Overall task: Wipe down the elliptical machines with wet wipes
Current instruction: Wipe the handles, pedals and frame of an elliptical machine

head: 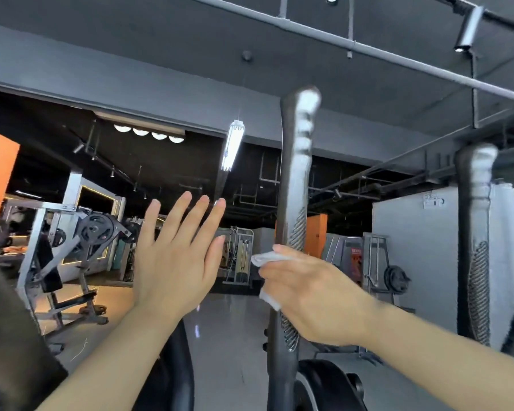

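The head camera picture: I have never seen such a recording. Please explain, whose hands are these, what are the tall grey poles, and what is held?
There is no robot here. A person wears one camera on the head, so you look out over their own arms in a gym. The right hand holds a crumpled white wet wipe against the tall grey ribbed handlebar of an elliptical machine. The left hand is raised, fingers straight, holding nothing. A second similar grey handlebar stands further right. Weight machines stand behind.

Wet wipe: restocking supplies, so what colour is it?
White, in the head view: wet wipe.
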